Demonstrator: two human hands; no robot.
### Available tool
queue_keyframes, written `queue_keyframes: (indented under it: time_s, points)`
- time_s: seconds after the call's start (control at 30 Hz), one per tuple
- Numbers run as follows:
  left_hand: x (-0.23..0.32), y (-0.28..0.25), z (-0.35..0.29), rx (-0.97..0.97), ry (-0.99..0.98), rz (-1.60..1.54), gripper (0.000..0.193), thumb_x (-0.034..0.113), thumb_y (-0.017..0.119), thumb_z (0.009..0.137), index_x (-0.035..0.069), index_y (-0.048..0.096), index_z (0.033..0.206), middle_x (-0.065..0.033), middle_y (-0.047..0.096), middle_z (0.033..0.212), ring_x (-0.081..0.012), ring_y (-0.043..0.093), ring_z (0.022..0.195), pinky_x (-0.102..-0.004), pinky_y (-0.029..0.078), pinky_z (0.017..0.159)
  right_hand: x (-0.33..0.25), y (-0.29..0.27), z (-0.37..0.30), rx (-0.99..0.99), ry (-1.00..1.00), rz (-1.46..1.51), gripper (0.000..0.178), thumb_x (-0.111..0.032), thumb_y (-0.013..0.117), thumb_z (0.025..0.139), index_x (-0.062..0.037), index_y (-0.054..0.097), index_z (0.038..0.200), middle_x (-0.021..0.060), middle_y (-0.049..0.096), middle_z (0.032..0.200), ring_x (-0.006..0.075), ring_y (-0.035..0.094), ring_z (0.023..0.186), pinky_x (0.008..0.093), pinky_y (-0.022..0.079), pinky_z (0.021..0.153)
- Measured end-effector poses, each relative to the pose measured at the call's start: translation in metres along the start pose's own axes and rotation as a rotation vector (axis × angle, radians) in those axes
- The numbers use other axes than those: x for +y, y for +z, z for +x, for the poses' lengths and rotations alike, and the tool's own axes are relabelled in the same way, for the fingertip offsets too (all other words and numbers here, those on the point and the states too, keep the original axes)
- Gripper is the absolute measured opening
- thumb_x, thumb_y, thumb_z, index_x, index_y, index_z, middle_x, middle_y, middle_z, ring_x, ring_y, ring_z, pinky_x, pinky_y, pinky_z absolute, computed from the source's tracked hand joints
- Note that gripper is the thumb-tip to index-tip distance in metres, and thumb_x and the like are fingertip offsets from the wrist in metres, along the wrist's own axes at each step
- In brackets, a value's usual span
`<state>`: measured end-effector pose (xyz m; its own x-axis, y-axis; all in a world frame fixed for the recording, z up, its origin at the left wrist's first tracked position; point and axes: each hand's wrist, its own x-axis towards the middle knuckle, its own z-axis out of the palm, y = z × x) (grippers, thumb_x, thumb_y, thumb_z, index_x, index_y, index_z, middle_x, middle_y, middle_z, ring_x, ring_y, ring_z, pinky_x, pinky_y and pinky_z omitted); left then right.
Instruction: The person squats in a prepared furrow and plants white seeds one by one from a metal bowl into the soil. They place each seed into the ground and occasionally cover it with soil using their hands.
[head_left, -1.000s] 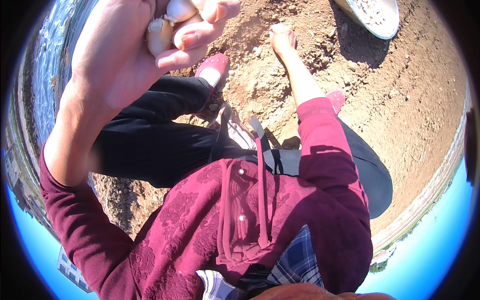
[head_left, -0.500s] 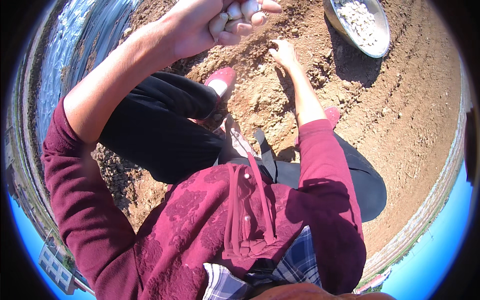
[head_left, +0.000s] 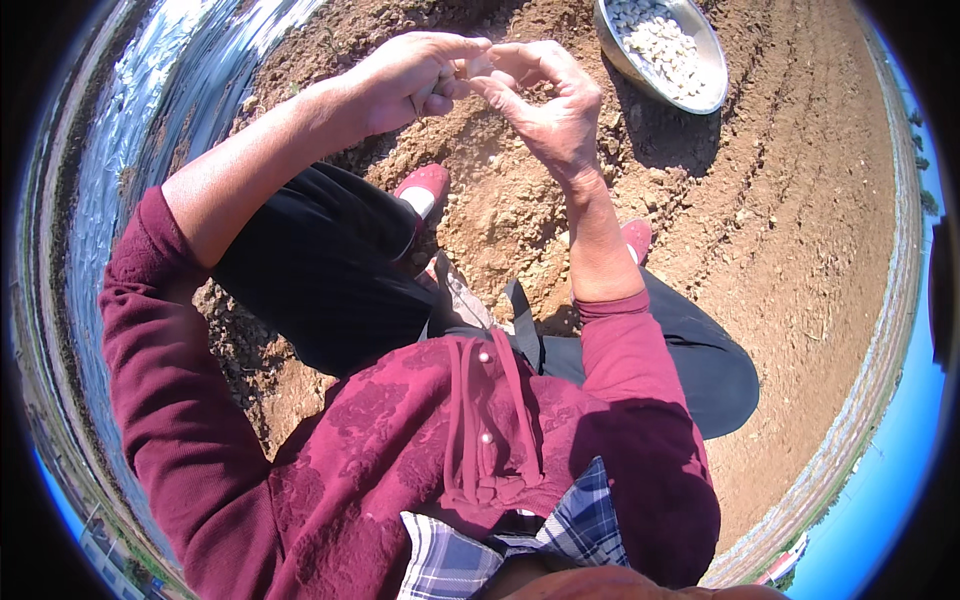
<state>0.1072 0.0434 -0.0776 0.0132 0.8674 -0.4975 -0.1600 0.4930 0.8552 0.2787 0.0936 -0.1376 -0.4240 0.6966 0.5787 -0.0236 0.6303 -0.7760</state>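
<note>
Tilled soil is surrounding us, shiny sheeting lining our left. Our left hand is cupping cloves, mostly hidden; our right hand is pinching a pale clove. Risk: with hands crowding, a loose left cup could be spilling cloves onto soil. That clove is sitting at the tip of our right-hand pinch, between both hands; the bowl is resting further right.
</note>
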Motion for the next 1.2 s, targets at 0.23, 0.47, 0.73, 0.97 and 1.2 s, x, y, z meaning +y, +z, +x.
queue_keyframes:
  time_s: [0.23, 0.47, 0.73, 0.97, 1.2]
  points:
    - [-0.007, -0.001, -0.003, 0.060, -0.014, -0.054, 0.023, 0.025, 0.062, 0.096, 0.003, 0.063, 0.097, 0.0025, 0.046, 0.070, -0.0037, 0.041, 0.060, -0.0170, 0.027, 0.044, -0.001, 0.013, -0.002, 0.093, -0.090, -0.155, 0.027, -0.006, 0.081, 0.069, -0.0063, 0.069, 0.093, 0.0058, 0.066, 0.080, 0.0188, 0.067, 0.072, 0.0309, 0.054, 0.064]
    - [-0.013, 0.004, -0.005, 0.087, 0.028, -0.078, 0.025, 0.028, 0.065, 0.094, 0.004, 0.061, 0.089, 0.0019, 0.048, 0.068, -0.0033, 0.042, 0.057, -0.0166, 0.030, 0.044, 0.010, 0.017, -0.004, 0.110, -0.345, -0.405, 0.019, -0.008, 0.077, 0.071, -0.0055, 0.070, 0.088, 0.0082, 0.067, 0.082, 0.0216, 0.066, 0.070, 0.0316, 0.054, 0.062]
    - [-0.021, 0.002, 0.002, 0.070, -0.020, -0.113, 0.024, 0.029, 0.057, 0.098, 0.005, 0.061, 0.099, 0.0004, 0.058, 0.078, -0.0031, 0.044, 0.057, -0.0150, 0.036, 0.048, 0.016, 0.003, 0.006, -0.053, 0.090, -0.020, 0.014, -0.012, 0.077, 0.078, -0.0052, 0.073, 0.090, 0.0051, 0.069, 0.081, 0.0133, 0.068, 0.069, 0.0275, 0.054, 0.061]
    - [-0.010, -0.007, 0.006, -0.102, -0.094, -0.247, 0.033, 0.028, 0.044, 0.102, -0.001, 0.059, 0.110, -0.0055, 0.064, 0.092, -0.0065, 0.060, 0.073, -0.0149, 0.048, 0.051, 0.194, -0.032, -0.023, 0.010, 0.678, 0.023, 0.024, -0.022, 0.079, 0.080, -0.0039, 0.075, 0.095, 0.0025, 0.071, 0.082, 0.0075, 0.062, 0.067, 0.0219, 0.051, 0.062]
    - [0.019, 0.013, -0.007, -0.014, -0.111, -0.229, 0.038, 0.028, 0.044, 0.101, -0.001, 0.055, 0.124, -0.0024, 0.062, 0.092, -0.0066, 0.061, 0.078, -0.0168, 0.050, 0.055, 0.296, -0.024, -0.080, -0.090, 0.807, -0.445, 0.023, -0.031, 0.075, 0.074, -0.0099, 0.077, 0.083, 0.0095, 0.074, 0.081, 0.0197, 0.070, 0.076, 0.0327, 0.053, 0.075]
